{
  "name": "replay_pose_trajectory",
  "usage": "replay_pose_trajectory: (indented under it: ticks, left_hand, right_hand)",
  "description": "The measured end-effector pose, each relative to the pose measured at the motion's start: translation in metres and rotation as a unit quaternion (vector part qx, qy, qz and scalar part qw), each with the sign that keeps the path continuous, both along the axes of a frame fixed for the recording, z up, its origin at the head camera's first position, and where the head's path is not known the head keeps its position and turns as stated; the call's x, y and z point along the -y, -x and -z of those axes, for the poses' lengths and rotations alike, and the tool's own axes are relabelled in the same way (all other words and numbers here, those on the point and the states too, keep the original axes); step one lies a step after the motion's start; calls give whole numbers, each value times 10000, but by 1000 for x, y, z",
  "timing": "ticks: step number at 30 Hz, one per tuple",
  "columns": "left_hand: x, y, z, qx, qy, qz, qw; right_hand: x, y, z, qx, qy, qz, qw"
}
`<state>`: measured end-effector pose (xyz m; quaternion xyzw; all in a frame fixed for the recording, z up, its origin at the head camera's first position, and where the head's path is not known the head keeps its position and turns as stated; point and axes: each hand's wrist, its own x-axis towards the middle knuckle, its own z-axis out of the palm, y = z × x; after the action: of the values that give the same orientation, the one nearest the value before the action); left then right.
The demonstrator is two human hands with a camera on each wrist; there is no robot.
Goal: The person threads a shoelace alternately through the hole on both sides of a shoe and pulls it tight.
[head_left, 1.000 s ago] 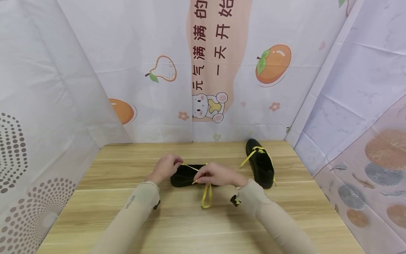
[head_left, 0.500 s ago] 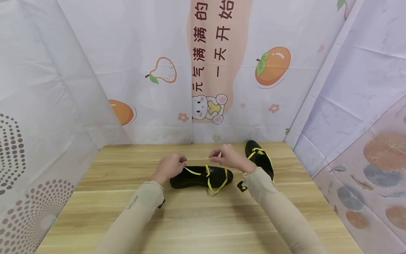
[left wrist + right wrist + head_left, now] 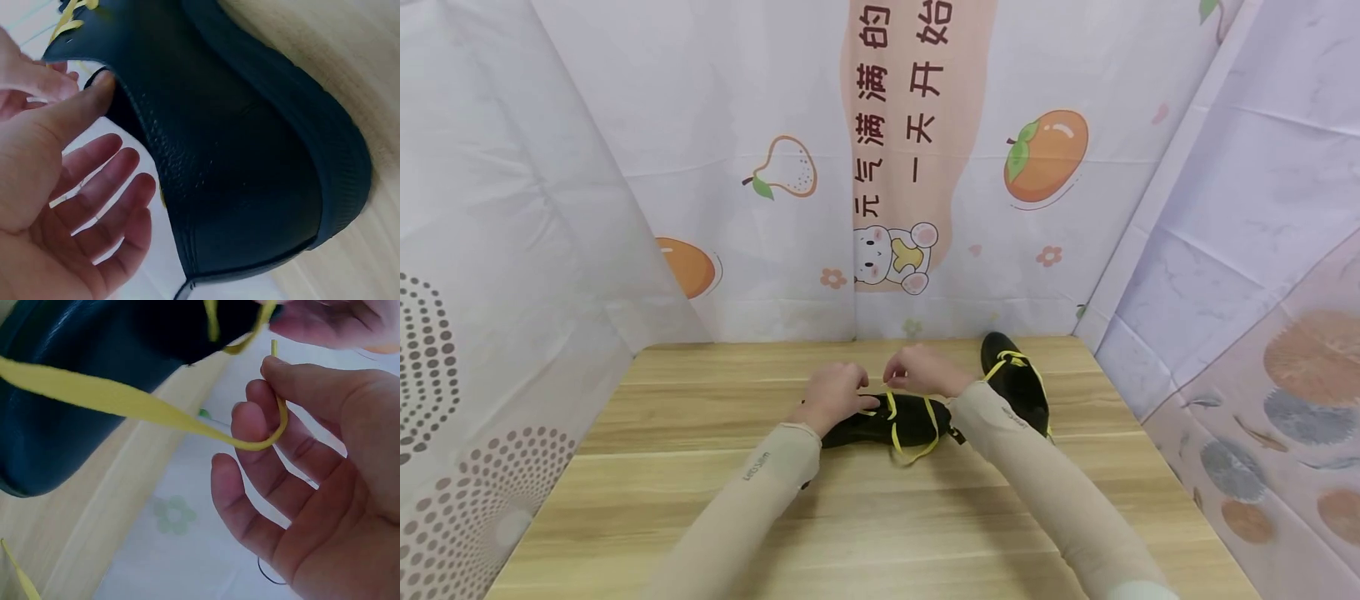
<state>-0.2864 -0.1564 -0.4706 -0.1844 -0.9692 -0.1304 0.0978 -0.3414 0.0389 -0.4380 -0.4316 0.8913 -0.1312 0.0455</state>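
A black shoe (image 3: 857,429) with yellow laces lies sideways on the table, toe to the right. My left hand (image 3: 837,392) is over its opening. In the left wrist view the thumb presses inside the opening's edge near the laces, and the fingers (image 3: 134,159) are loosely spread beside the shoe. My right hand (image 3: 925,369) is just behind the shoe. In the right wrist view its thumb and a fingertip pinch the end of a yellow shoelace (image 3: 125,397), which runs slack back across the shoe. The other lace loops down the near side of the toe.
A second black shoe (image 3: 1028,400) with yellow laces stands at the right rear of the wooden table (image 3: 880,533). A printed cloth backdrop (image 3: 737,250) rises directly behind the table's back edge, with more cloth along both sides.
My left hand has released the lace it pinched at the heel end and moved right onto the shoe's opening. My right hand went to the shoe's far side, then slightly left.
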Motion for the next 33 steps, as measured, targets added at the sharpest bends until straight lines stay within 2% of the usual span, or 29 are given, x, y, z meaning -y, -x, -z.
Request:
replay_pose_trajectory:
  ticks: [2, 5, 8, 13, 23, 26, 33]
  left_hand:
    - [-4, 1, 3, -393, 248, 63, 9989]
    - [-10, 2, 7, -993, 673, 188, 9926]
    - [-14, 2, 9, -1274, 984, 242, 9867]
    - [-17, 3, 11, -1405, 1177, 220, 9828]
    - [-15, 3, 20, -1873, 1199, 364, 9743]
    - [-15, 3, 21, -1923, 1191, 372, 9734]
    - [-14, 3, 21, -1955, 1058, 389, 9742]
  right_hand:
    - [3, 2, 3, -23, -129, -78, 9999]
    - [7, 2, 5, -122, -268, -188, 9994]
    - [9, 1, 4, -250, -361, -218, 9988]
    - [10, 1, 3, -250, -441, -94, 9987]
    - [8, 3, 6, -245, -646, 202, 9974]
    - [8, 3, 7, -236, -592, 276, 9976]
    - [8, 3, 11, -468, -505, 175, 9975]
